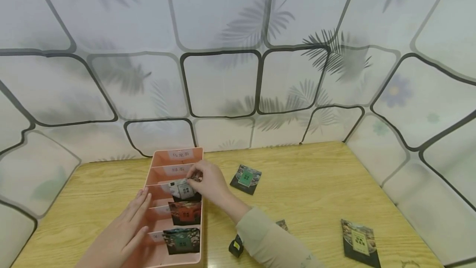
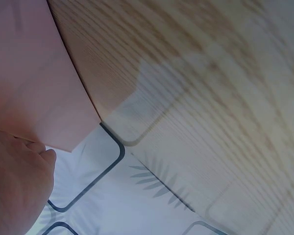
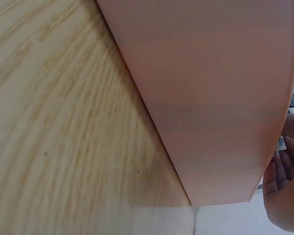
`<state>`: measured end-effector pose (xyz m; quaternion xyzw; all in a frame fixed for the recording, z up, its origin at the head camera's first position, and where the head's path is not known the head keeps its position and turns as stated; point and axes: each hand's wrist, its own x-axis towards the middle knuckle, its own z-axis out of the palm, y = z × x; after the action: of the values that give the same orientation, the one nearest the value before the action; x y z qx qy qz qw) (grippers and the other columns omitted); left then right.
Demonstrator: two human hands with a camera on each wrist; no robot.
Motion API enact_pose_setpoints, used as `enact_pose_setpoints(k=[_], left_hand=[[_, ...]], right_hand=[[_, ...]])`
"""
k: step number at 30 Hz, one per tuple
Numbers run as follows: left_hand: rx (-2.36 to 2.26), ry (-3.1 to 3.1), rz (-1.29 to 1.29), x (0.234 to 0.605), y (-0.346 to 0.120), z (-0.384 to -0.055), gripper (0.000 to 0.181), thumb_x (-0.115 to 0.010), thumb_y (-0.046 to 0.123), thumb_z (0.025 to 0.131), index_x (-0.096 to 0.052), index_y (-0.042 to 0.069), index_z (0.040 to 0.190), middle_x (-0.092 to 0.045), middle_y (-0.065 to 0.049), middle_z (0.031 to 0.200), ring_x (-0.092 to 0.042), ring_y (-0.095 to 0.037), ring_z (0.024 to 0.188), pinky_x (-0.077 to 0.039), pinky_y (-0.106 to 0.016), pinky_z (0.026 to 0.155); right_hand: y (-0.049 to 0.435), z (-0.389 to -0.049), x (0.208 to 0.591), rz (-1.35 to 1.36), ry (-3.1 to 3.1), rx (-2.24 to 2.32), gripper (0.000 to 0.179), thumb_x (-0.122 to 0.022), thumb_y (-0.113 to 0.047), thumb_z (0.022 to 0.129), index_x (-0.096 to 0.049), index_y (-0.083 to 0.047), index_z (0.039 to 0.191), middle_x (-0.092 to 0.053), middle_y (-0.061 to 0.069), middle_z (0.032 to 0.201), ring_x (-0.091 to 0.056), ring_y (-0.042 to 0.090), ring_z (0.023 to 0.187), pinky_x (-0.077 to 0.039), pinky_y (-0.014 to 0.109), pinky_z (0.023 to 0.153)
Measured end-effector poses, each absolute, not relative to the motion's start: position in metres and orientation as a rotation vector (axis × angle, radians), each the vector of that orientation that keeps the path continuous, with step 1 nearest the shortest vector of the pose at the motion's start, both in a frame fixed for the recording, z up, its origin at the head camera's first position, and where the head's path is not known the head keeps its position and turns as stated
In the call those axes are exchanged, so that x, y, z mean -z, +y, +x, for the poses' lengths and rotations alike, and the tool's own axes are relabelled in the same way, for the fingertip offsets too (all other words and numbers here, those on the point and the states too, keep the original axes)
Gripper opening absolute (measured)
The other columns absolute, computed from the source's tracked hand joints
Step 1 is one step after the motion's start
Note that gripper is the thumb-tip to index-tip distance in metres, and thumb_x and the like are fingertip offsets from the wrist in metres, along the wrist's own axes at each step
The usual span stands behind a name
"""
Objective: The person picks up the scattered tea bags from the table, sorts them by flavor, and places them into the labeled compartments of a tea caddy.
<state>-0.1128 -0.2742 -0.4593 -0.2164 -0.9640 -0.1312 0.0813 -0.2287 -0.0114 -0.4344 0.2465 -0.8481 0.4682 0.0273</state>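
A long pink divided box (image 1: 160,158) has handwritten labels on its partitions. My right hand (image 1: 213,181) reaches over its right side and pinches the top edge of a tea sachet with a grey-white label (image 1: 184,190), low in the third compartment from the back. Nearer me, a sachet with a red label (image 1: 186,214) and one with a dark green label (image 1: 182,242) stand in separate compartments. My left hand (image 1: 120,230) rests along the left rim, its fingers extended. In the right wrist view, the box wall (image 3: 210,98) hides most of the sachet.
Right of the box, a green-labelled sachet (image 1: 245,178) lies on the wooden table (image 1: 308,185). Another sachet with a yellow-green label (image 1: 360,241) is at the right front. Beside my right sleeve are a small black packet (image 1: 236,246) and a partly covered sachet (image 1: 282,224). Patterned fabric (image 1: 223,86) surrounds the table.
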Motion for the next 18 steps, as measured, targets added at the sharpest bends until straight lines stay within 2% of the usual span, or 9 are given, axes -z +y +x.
enact_pose_setpoints(k=[10,18], left_hand=[[0.376,-2.843,-0.667,0.4618,-0.2754,-0.1127,0.068,-0.061,0.028,0.107,-0.036,-0.001,0.164,-0.033,-0.021,0.172,0.023,0.018,0.151,0.010,0.006,0.113],[0.365,-2.837,-0.674,0.4603,-0.2756,-0.1132,0.068,-0.062,0.028,0.107,-0.037,-0.001,0.163,-0.031,-0.019,0.173,0.022,0.017,0.152,0.010,0.005,0.114]], right_hand=[[-0.0129,-0.2282,0.4345,0.850,-2.648,-1.156,0.008,-0.081,-0.010,0.095,-0.076,-0.015,0.091,-0.073,-0.002,0.096,-0.063,0.002,0.084,-0.053,0.011,0.075],[-0.0135,-0.2293,0.4353,0.847,-2.637,-1.131,0.009,-0.082,-0.008,0.093,-0.076,-0.014,0.093,-0.074,-0.002,0.097,-0.065,0.004,0.087,-0.054,0.011,0.077]])
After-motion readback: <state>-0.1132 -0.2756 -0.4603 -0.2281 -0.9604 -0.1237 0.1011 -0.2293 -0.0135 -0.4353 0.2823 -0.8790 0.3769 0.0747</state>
